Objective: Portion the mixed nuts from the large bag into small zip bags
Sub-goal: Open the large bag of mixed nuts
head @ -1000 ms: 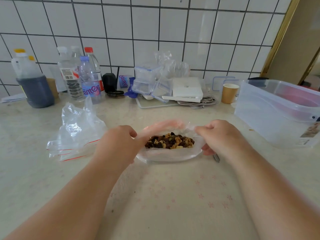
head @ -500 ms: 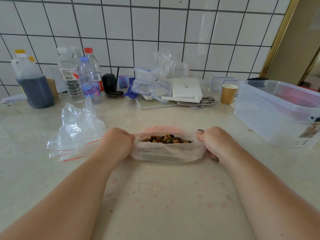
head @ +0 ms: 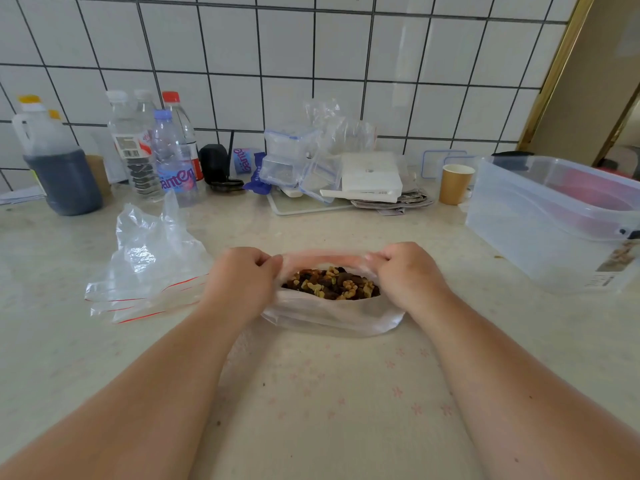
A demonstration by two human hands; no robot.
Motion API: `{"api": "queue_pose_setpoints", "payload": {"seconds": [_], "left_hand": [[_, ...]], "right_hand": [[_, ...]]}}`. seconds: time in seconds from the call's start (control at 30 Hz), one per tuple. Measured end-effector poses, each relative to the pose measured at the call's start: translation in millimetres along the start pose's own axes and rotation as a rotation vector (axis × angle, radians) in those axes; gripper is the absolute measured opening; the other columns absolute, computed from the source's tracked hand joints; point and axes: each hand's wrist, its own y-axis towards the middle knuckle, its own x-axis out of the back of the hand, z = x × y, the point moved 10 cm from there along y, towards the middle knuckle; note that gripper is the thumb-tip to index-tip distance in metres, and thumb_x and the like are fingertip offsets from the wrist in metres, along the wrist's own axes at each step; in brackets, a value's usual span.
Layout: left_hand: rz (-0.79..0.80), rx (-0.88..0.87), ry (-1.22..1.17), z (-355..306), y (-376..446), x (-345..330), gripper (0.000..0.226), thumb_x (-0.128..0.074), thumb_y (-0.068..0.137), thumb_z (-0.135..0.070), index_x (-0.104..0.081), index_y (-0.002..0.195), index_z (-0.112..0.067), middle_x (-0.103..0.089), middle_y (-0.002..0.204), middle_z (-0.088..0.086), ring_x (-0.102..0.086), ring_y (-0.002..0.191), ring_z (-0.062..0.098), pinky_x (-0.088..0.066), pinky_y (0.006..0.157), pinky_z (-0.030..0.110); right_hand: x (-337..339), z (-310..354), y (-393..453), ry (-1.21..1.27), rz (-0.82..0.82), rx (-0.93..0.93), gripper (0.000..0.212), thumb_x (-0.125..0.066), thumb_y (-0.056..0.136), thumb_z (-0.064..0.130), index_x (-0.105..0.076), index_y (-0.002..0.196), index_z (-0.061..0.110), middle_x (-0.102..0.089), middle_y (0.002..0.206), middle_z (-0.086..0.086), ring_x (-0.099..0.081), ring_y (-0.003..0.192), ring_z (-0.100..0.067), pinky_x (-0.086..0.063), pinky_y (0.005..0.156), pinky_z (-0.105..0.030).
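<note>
The large clear bag (head: pixel 332 315) lies on the counter in front of me, its mouth spread wide. Mixed nuts (head: pixel 330 284) show through the opening, brown and pale pieces. My left hand (head: pixel 242 282) pinches the rim at the left corner of the mouth. My right hand (head: pixel 407 275) pinches the rim at the right corner. A pile of small zip bags (head: pixel 145 271) with red seal strips lies on the counter just left of my left hand.
A big clear plastic tub (head: pixel 554 223) stands at the right. Along the tiled wall stand a dark jug (head: pixel 59 168), several water bottles (head: pixel 166 157), a stack of small clear containers (head: pixel 294 161), a white box (head: pixel 370 174) and a paper cup (head: pixel 455 183).
Both hands pulled apart and flattened the bag's mouth, then came inward and up again; the mouth now gapes wider and more nuts show.
</note>
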Motion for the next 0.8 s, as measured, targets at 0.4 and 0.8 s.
{"api": "queue_pose_setpoints", "payload": {"seconds": [0.4, 0.8], "left_hand": [[-0.038, -0.084, 0.376, -9.3, -19.5, 24.0, 0.022, -0.052, 0.1, -0.04, -0.067, 0.109, -0.027, -0.066, 0.093, -0.004, -0.06, 0.085, 0.021, -0.042, 0.07, 0.033], [0.351, 0.089, -0.028, 11.0, -29.4, -10.2, 0.016, -0.06, 0.084, -0.012, -0.073, 0.076, -0.006, -0.075, 0.061, 0.004, -0.066, 0.048, 0.013, -0.051, 0.062, 0.028]], "right_hand": [[30.8, 9.6, -16.2, -0.403, -0.059, 0.094, 0.035, -0.04, 0.1, 0.054, -0.058, 0.09, 0.026, -0.058, 0.095, 0.0, -0.06, 0.083, -0.023, -0.039, 0.064, -0.032], [-8.8, -12.0, -38.4, 0.147, 0.384, -0.214, 0.017, -0.047, 0.085, 0.002, -0.063, 0.086, -0.002, -0.072, 0.061, -0.016, -0.07, 0.05, -0.028, -0.05, 0.045, -0.025]]}}
